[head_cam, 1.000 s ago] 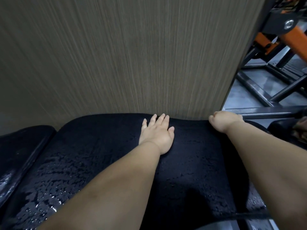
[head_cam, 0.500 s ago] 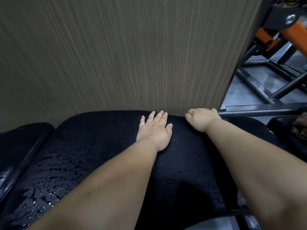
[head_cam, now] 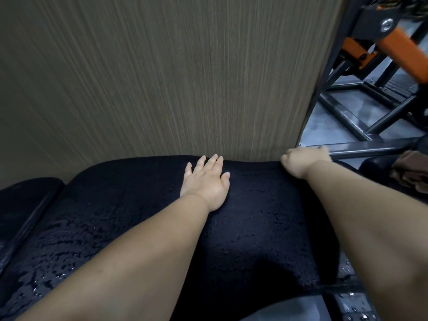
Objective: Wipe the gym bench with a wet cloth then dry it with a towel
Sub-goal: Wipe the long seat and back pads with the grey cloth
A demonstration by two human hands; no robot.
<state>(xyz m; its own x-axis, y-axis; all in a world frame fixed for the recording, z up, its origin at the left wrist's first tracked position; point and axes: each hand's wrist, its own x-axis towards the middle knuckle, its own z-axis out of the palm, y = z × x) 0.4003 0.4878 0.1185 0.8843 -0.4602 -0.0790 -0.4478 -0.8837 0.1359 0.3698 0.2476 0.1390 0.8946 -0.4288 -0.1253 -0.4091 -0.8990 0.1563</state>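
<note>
A dark, fuzzy towel [head_cam: 254,228] lies spread over the right part of the black gym bench pad [head_cam: 46,251]. The bare pad to the left glistens with water drops. My left hand [head_cam: 206,181] rests flat on the towel near its far edge, fingers apart, holding nothing. My right hand [head_cam: 301,163] is closed in a fist on the towel's far right corner, beside the wall's edge. Both forearms stretch across the towel.
A grey-brown panel wall [head_cam: 162,77] rises right behind the bench. A second black pad [head_cam: 20,205] adjoins on the left. A black steel frame [head_cam: 370,149] and an orange machine arm [head_cam: 398,47] stand at the right. A brown cloth [head_cam: 412,174] lies on a pad at the right edge.
My right fist slid left along the towel's far edge, then back to the right corner. My left hand has stayed flat in nearly the same spot.
</note>
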